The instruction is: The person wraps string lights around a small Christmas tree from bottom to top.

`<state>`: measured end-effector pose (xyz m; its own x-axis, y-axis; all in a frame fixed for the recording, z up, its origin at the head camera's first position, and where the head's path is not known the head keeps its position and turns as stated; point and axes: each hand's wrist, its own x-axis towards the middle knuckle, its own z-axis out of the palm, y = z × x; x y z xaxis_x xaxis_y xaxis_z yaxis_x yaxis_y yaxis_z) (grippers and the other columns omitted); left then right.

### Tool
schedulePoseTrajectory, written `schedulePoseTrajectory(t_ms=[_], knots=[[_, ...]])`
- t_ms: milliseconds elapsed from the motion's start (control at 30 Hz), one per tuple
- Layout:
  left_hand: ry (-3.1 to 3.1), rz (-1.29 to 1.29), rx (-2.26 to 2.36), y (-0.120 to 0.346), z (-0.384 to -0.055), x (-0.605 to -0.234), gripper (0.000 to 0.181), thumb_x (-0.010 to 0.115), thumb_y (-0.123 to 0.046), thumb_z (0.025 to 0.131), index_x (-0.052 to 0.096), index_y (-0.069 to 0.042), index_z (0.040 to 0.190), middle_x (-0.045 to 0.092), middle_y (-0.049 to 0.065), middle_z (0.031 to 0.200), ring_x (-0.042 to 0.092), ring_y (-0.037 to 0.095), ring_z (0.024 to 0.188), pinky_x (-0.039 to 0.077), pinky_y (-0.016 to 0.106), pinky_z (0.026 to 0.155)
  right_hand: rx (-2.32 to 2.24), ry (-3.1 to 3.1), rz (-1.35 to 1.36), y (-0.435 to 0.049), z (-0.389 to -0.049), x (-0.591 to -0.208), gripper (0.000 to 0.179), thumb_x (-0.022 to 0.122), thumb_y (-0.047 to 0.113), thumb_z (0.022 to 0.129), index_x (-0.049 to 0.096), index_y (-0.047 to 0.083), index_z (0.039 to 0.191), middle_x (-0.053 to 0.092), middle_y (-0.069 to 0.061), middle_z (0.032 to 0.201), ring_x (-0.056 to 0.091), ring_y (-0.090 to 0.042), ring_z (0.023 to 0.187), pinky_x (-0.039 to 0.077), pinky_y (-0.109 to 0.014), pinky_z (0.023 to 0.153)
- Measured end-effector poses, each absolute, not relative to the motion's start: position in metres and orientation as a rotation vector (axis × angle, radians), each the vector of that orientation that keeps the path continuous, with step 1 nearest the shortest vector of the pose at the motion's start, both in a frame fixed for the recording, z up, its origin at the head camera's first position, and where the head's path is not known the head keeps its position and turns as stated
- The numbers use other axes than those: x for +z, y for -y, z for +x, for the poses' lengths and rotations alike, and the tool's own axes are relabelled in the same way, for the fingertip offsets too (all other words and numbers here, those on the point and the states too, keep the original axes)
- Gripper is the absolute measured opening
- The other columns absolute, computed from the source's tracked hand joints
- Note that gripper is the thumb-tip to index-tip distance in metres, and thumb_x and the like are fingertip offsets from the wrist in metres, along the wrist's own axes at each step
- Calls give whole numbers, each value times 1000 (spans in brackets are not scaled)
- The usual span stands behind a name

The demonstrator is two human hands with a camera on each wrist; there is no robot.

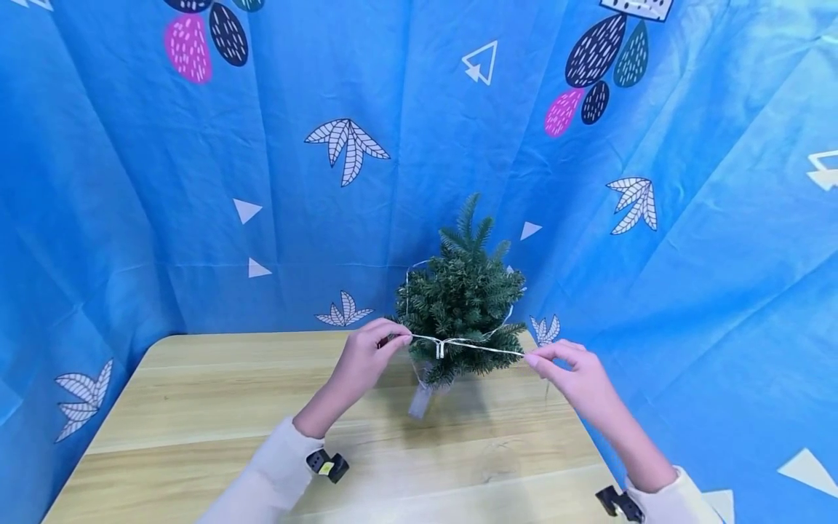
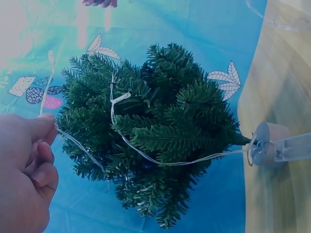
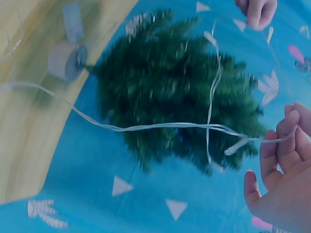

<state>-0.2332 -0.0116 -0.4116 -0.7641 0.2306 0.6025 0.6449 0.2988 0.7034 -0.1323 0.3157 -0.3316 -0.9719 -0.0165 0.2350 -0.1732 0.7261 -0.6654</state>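
Note:
A small artificial Christmas tree (image 1: 461,291) stands on the wooden table. In front of it, a thin string of lights (image 1: 484,348) runs between both hands. My left hand (image 1: 369,353) pinches the wire between thumb and finger at the tree's left. To the right, my right hand (image 1: 572,371) pinches another stretch of it. A white bulb (image 1: 440,350) hangs from the wire between them. More wire crosses the branches in the left wrist view and trails down to the round base (image 2: 265,145). A clear battery box (image 1: 420,400) lies beside the base.
The wooden table (image 1: 216,407) has its right edge close to my right hand. Behind and around it hangs a blue patterned cloth (image 1: 294,182). Loose wire (image 3: 29,85) passes over the table in the right wrist view.

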Motion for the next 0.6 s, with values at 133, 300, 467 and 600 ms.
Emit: schedulePoseTrajectory(t_ms=[133,300,467,600], knots=[[2203,-762,-1493,10,-234,-410,10,72,-19,94,78,-13,98,71,-8,94,53,8,67,47,23,58,1046,2725,113,-329,-135,-325,20,66,37,98,78,20,101,72,1,109,49,-15,114,41,-47,94],[2206,-766,-1529,9,-237,-408,11,72,-19,95,78,-11,99,71,-8,93,54,9,68,47,23,57,989,2743,63,-340,-138,-323,26,65,42,99,77,20,104,72,0,111,55,-6,108,47,-40,89],[2186,-761,-1520,6,-244,-403,11,72,-20,95,78,-13,99,71,-8,92,53,9,66,46,24,57,976,2740,4,-349,-140,-323,32,64,45,98,77,17,107,71,0,111,57,-1,100,50,-30,81],[2198,-759,-1487,-1,-249,-395,10,72,-21,95,79,-16,99,71,-7,92,52,9,65,45,24,58,973,2713,-32,-360,-142,-321,35,64,44,99,75,14,111,70,-3,112,58,-3,97,50,-25,78]])
